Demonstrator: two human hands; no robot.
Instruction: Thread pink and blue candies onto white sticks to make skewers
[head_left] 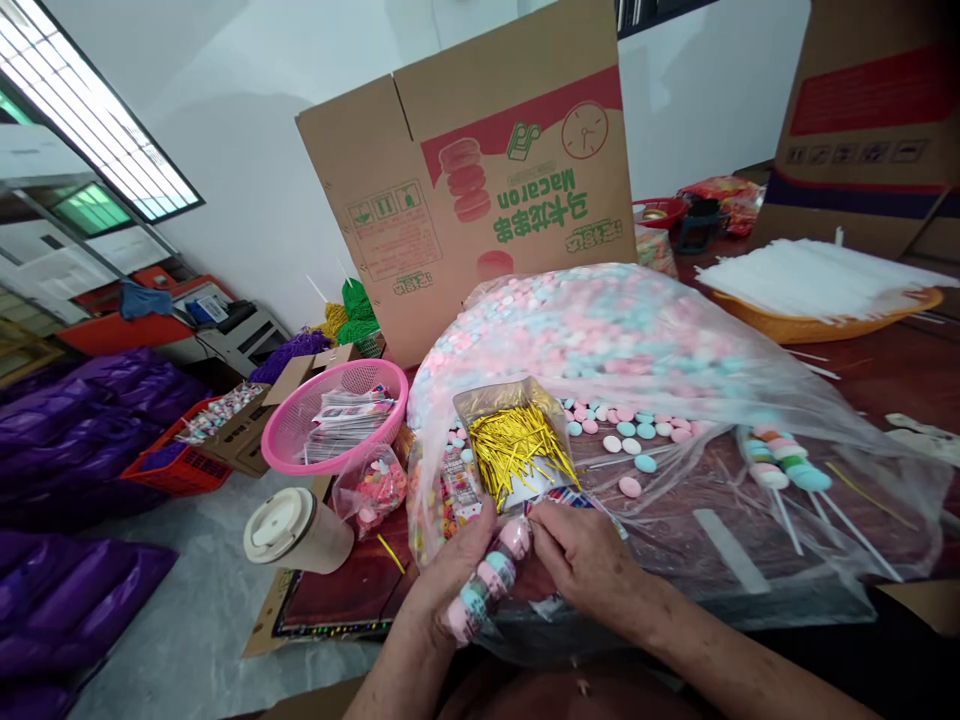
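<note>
My left hand [452, 560] is wrapped along a wrapped marshmallow-like candy skewer [491, 580], its pink, blue and white pieces lined up inside a clear printed wrapper. My right hand [577, 545] is closed at the upper end of this wrapper, fingers pinched together. Just beyond both hands sits an open pouch of gold twist ties [514, 445]. Loose pink, white and blue candies [628, 486] lie on the plastic to the right of the pouch. Further right, unwrapped candy skewers [787, 465] on white sticks rest under clear film.
Behind, a large clear bag of candies [570, 320] leans against a cardboard box [525, 130]. To the left stand a pink basket [270, 440] of wrappers, a lidded cup [319, 540] and a small candy bag [375, 490]. White sticks [817, 280] fill an orange basket [817, 325] at right.
</note>
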